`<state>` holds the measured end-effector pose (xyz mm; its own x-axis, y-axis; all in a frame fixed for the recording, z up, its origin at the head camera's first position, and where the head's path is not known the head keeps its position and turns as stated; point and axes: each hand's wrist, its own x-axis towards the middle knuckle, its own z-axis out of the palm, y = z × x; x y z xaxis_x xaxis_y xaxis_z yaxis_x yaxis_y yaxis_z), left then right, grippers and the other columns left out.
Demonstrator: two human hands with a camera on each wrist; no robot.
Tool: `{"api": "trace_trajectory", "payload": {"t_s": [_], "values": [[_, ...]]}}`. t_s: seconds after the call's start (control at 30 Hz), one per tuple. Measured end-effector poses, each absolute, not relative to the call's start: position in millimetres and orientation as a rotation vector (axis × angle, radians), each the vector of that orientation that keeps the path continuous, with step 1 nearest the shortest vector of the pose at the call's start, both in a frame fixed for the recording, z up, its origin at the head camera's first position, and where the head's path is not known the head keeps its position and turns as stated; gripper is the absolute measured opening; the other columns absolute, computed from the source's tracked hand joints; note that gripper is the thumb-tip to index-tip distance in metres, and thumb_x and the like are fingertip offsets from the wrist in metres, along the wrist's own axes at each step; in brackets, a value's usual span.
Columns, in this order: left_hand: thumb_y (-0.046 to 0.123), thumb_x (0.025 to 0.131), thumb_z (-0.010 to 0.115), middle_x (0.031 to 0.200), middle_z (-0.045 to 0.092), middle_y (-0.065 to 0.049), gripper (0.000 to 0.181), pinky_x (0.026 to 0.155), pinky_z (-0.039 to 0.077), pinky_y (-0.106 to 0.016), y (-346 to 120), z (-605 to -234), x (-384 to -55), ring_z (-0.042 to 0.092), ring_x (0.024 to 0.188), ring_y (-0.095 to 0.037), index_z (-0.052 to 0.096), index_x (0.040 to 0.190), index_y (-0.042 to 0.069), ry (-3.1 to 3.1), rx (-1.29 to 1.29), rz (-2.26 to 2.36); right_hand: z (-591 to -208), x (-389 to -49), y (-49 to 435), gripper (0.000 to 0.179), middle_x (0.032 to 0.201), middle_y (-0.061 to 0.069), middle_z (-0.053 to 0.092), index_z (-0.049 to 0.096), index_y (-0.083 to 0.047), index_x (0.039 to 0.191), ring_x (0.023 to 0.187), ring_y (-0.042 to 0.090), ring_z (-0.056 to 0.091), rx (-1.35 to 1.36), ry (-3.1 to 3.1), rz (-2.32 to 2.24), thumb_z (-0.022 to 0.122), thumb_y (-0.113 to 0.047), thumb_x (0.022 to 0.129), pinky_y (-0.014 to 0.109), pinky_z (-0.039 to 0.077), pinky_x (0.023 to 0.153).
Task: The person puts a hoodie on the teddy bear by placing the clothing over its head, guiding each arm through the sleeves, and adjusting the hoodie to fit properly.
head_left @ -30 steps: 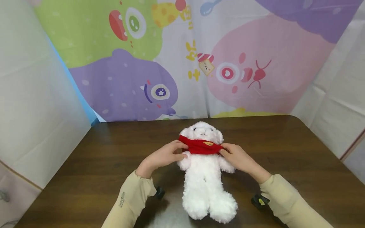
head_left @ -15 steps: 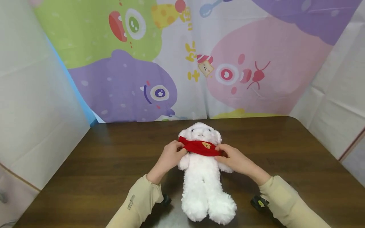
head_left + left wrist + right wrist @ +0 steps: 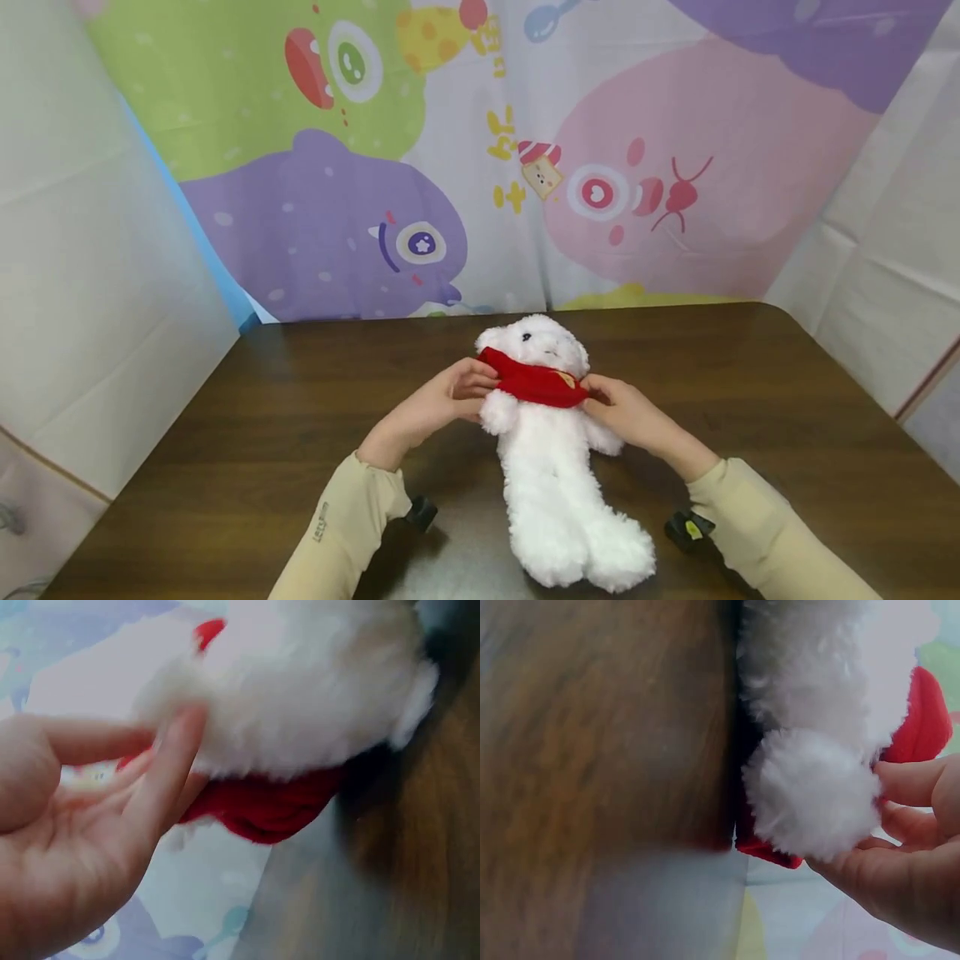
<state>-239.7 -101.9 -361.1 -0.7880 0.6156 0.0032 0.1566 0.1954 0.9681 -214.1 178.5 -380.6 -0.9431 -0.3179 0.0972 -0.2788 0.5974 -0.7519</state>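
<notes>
A white plush toy point(image 3: 543, 467) lies on its back on the table, its head at the far end and turned slightly to the right. Round its neck is a red scarf point(image 3: 534, 382) with a small tan patch. My left hand point(image 3: 431, 408) holds the scarf at the toy's left-side shoulder; in the left wrist view its fingers point(image 3: 176, 761) are bent against the white fur. On the other side my right hand point(image 3: 630, 417) pinches the scarf's edge near the toy's arm point(image 3: 810, 795). Fur hides some of its fingertips in the right wrist view.
The dark brown wooden table point(image 3: 300, 392) reaches back to a cloth printed with cartoon monsters point(image 3: 337, 225). White panels stand at both sides. Black wrist devices point(image 3: 688, 530) hang below the sleeves.
The toy's head has turned to the right and its legs have swung right. My left hand has drawn back a little to the left, with its fingers more spread. My right hand stays close by.
</notes>
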Motion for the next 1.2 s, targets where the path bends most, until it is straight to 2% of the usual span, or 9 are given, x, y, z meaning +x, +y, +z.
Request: {"api": "trace_trajectory", "payload": {"t_s": [0.1,0.2,0.37,0.53,0.83,1.0,1.1,1.2], "values": [[0.003,0.083,0.060,0.133,0.042,-0.014,0.051,0.091,0.045,-0.035,-104.4,-363.2,-239.5,0.041,0.123,-0.028,0.038,0.130,0.005,2.034,0.779,1.537,-380.4,-213.6,178.8,0.008,0.094,0.008,0.060,0.058,-0.008,0.095,0.081,0.020,0.049,-0.504,2.778,-1.288,0.054,-0.012,0.090,0.032,0.041,0.071],[0.008,0.079,0.068,0.127,0.046,-0.009,0.054,0.090,0.046,-0.033,-99.6,-363.6,-237.3,0.043,0.116,-0.025,0.043,0.126,0.008,2.172,0.813,1.436,-380.1,-212.8,178.7,0.008,0.094,0.007,0.061,0.059,-0.008,0.095,0.081,0.020,0.049,-0.504,2.788,-1.301,0.054,-0.012,0.089,0.032,0.041,0.072],[0.015,0.073,0.074,0.102,0.056,-0.003,0.039,0.083,0.046,-0.030,-88.7,-363.9,-233.8,0.049,0.093,-0.017,0.053,0.106,0.010,2.503,0.807,1.272,-379.1,-210.8,177.4,0.009,0.094,0.007,0.062,0.060,-0.009,0.095,0.079,0.019,0.049,-0.524,2.771,-1.362,0.055,-0.014,0.089,0.031,0.041,0.070],[0.013,0.074,0.073,0.084,0.055,-0.001,0.027,0.073,0.045,-0.028,-87.6,-367.9,-233.7,0.048,0.080,-0.016,0.052,0.092,0.009,2.569,0.809,1.261,-377.9,-209.0,176.9,0.008,0.092,0.008,0.060,0.059,-0.009,0.094,0.074,0.019,0.047,-0.522,2.710,-1.421,0.056,-0.015,0.089,0.030,0.038,0.065],[0.024,0.070,0.075,0.079,0.058,0.004,0.027,0.066,0.046,-0.025,-81.5,-376.9,-235.6,0.050,0.072,-0.012,0.055,0.083,0.012,2.797,0.847,1.174,-378.8,-210.6,177.4,0.010,0.099,0.008,0.060,0.058,-0.011,0.096,0.083,0.020,0.049,-0.535,2.725,-1.343,0.057,-0.018,0.088,0.031,0.042,0.069],[0.026,0.066,0.078,0.084,0.066,0.001,0.029,0.066,0.050,-0.026,-74.4,-378.5,-232.4,0.057,0.072,-0.013,0.061,0.084,0.011,3.024,0.796,1.120,-379.9,-213.0,178.4,0.010,0.102,0.008,0.060,0.059,-0.014,0.096,0.087,0.021,0.051,-0.546,2.766,-1.292,0.058,-0.020,0.087,0.031,0.044,0.073],[0.026,0.068,0.077,0.086,0.062,-0.001,0.031,0.063,0.048,-0.025,-74.3,-374.5,-230.1,0.054,0.071,-0.013,0.057,0.084,0.010,3.082,0.778,1.064,-379.5,-214.1,180.5,0.011,0.103,0.008,0.060,0.059,-0.014,0.096,0.089,0.022,0.051,-0.544,2.786,-1.276,0.059,-0.021,0.087,0.032,0.044,0.073],[0.024,0.070,0.077,0.086,0.053,-0.003,0.036,0.064,0.046,-0.025,-81.6,-365.9,-229.8,0.048,0.074,-0.013,0.049,0.088,0.009,2.888,0.850,1.099,-378.4,-215.1,183.0,0.011,0.103,0.009,0.059,0.058,-0.014,0.096,0.090,0.023,0.050,-0.535,2.790,-1.277,0.058,-0.020,0.087,0.032,0.044,0.072]]}}
